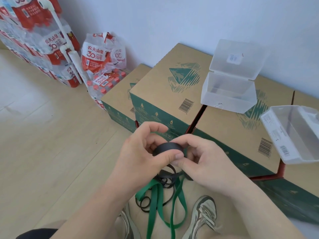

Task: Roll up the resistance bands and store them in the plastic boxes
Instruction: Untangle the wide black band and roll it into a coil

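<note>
You hold the black band [168, 147], wound into a tight flat coil, in front of you above the floor, with both hands closed on it: your left hand [141, 156] curls round the near side with the thumb pressed on the coil's edge, and your right hand [207, 163] pinches the far side between thumb and fingers. This two-sided grip appears intended to keep the turns from springing loose while the unwound tail [170, 176] hangs down to the floor. The tail lies tangled there with the green band [154, 202], which is unrolled between your shoes [205, 214]. One clear plastic box [229, 99] stands on the cartons [165, 83] with its hinged lid [238, 57] upright, evidently ready to receive a roll. A second clear box [274, 133] sits to its right, overhanging the carton edge, and I cannot tell how its lid stands. The lid carries a small sticker, and the second box a side label with barcodes, all too small to read. The cartons show a green mountain print and barcodes. The shrink-wrapped water packs [101, 54] by the wall read "农夫山泉" and "30周年".
</note>
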Available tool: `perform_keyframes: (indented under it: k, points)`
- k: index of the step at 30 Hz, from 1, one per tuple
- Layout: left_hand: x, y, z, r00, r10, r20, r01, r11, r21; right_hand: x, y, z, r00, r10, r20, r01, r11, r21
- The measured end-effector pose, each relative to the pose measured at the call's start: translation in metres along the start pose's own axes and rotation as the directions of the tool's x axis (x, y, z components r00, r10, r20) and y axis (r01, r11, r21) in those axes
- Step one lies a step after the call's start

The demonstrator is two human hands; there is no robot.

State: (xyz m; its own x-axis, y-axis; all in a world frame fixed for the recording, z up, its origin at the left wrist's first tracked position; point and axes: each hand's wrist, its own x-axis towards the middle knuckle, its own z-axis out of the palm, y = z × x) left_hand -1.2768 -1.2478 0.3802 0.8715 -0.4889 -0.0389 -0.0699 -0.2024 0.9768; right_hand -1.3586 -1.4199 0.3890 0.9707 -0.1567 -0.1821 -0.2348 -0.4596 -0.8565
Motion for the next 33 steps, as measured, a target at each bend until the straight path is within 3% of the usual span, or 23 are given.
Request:
perform_keyframes:
  k: [4,6,8,11,14,17,19,21,24,28,33]
  points:
    - [-0.003,-0.008,-0.001,0.989,-0.042,0.142,0.046,0.999,-0.029,-0.003,-0.002,-0.005,0.999,0.013,-0.039,-0.004,0.976,0.220]
    - [-0.005,-0.014,0.002,0.947,-0.078,0.311,0.048,0.993,0.104,-0.005,-0.002,-0.007,0.995,0.024,-0.101,0.010,0.947,0.322]
    - [-0.009,-0.019,0.006,0.912,-0.123,0.392,0.017,0.965,0.261,-0.008,-0.005,-0.007,0.991,0.013,-0.134,0.042,0.917,0.397]
    - [-0.008,-0.029,0.007,0.914,-0.170,0.369,0.012,0.919,0.395,-0.010,-0.009,-0.011,0.985,-0.012,-0.175,0.113,0.804,0.584]
    - [-0.005,-0.028,0.006,0.942,-0.151,0.300,-0.008,0.883,0.468,-0.010,-0.008,-0.023,0.967,0.067,-0.246,0.124,0.717,0.686]
    - [-0.003,-0.011,0.000,0.987,-0.009,0.160,-0.050,0.933,0.355,-0.013,0.006,-0.038,0.937,0.187,-0.294,-0.039,0.895,0.444]
    - [-0.001,-0.001,-0.004,0.995,0.100,-0.005,-0.096,0.964,0.248,-0.019,0.019,-0.044,0.942,0.253,-0.219,-0.213,0.958,0.194]
    - [-0.001,0.006,-0.004,0.981,0.158,-0.110,-0.140,0.978,0.153,-0.023,0.030,-0.043,0.944,0.313,-0.099,-0.320,0.945,-0.066]
    - [-0.003,0.013,0.004,0.989,0.130,-0.067,-0.121,0.984,0.129,-0.020,0.035,-0.037,0.922,0.388,0.013,-0.369,0.886,-0.281]
    - [-0.004,0.011,0.017,0.994,0.023,0.106,-0.039,0.988,0.153,-0.017,0.023,-0.027,0.974,0.215,0.073,-0.199,0.963,-0.184]
    - [-0.007,0.013,0.019,0.991,0.015,0.135,-0.033,0.990,0.135,-0.014,0.010,-0.013,0.998,0.018,0.055,-0.010,0.989,-0.145]
